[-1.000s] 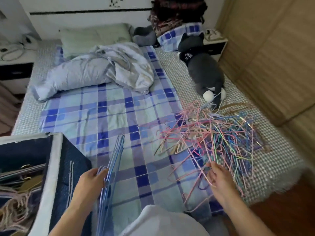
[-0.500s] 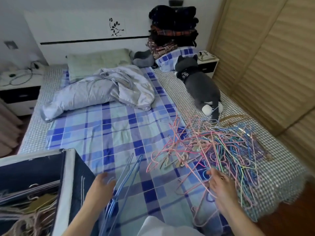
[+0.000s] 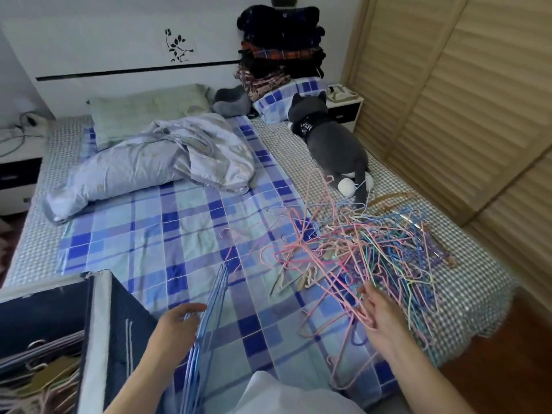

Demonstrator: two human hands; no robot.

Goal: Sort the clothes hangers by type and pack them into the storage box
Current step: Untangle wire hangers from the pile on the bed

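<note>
Now | my left hand [image 3: 176, 324] holds the blue hangers [image 3: 206, 312] | my right hand [image 3: 378, 313] pinches a pink hanger [image 3: 328, 282] | I should lift slowly so the pile [image 3: 385, 249] stays untangled.

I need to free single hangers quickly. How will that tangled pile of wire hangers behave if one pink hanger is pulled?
The tangled pile will likely drag along, since hooks interlock. The thin wires probably flex and weigh little.

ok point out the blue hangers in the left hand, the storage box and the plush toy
blue hangers [image 3: 209, 306], head view, on the wire bundle
storage box [image 3: 98, 324], head view, on its pale rim
plush toy [image 3: 334, 144], head view, on its grey back
</note>
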